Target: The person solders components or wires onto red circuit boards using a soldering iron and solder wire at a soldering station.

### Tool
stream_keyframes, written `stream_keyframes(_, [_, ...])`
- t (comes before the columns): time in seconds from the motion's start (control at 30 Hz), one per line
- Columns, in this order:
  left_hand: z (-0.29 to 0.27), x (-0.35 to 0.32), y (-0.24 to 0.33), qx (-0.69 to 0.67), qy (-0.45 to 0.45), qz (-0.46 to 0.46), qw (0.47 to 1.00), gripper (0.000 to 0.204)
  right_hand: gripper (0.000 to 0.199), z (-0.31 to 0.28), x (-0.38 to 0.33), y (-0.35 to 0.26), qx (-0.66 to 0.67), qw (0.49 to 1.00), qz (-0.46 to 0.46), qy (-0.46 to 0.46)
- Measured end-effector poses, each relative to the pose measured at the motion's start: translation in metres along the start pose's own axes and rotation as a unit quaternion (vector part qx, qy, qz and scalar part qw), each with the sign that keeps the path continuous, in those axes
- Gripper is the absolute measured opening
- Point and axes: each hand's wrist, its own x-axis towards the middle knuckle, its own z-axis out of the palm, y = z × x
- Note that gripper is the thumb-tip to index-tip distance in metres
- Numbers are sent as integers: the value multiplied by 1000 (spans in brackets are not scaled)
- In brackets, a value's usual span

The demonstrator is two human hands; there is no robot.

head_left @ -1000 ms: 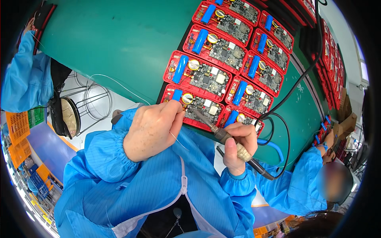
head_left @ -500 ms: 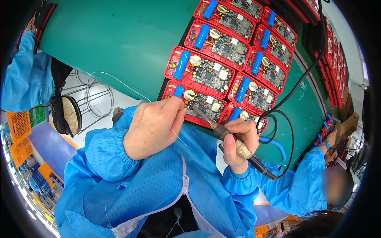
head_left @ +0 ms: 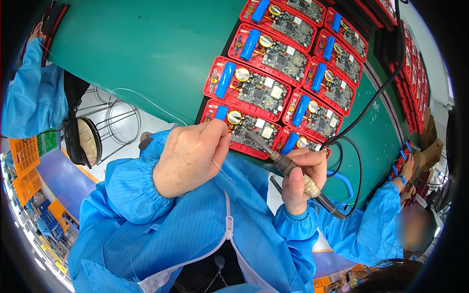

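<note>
1. The green desk [head_left: 146,58] carries red cases [head_left: 256,71] in 2 columns, circuit boards inside.
2. Of the hands, the left hand [head_left: 193,158] pinches a thin wire [head_left: 223,173], fingertips together; the right hand [head_left: 304,177] wraps a soldering iron [head_left: 282,163], its tip at the nearest left-column case.
3. Left, a round stool [head_left: 88,141] stands near orange crates [head_left: 24,152].
4. Right, a co-worker's blue sleeve [head_left: 366,222] reaches deskward.
</note>
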Motion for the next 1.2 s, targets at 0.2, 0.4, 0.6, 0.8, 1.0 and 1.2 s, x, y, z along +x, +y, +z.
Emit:
stream_keyframes(0.2, [-1,2,-6,-2,9,3,1000,10,32,10,5,0,-20,1000,18,11])
stream_keyframes(0.4, [-3,4,4,-41,20,38,998,9,25,-9,-1,-20,21,999,-29,29])
stream_keyframes(0.6, [-16,-5,-12,-63,26,14,998,12,32,-24,21,-59,108,982,-113,101])
stream_keyframes(0.8, [-36,3,-15,-86,102,19,991,13,25,-58,93,-169,102,915,-269,283])
stream_keyframes(1.0, [-47,4,-27,-83,156,44,983,10,16,-101,204,-290,53,849,-469,239])
stream_keyframes(1.2, [-53,-15,-57,-64,128,-54,988,15,24,-112,270,-335,-274,766,-514,271])
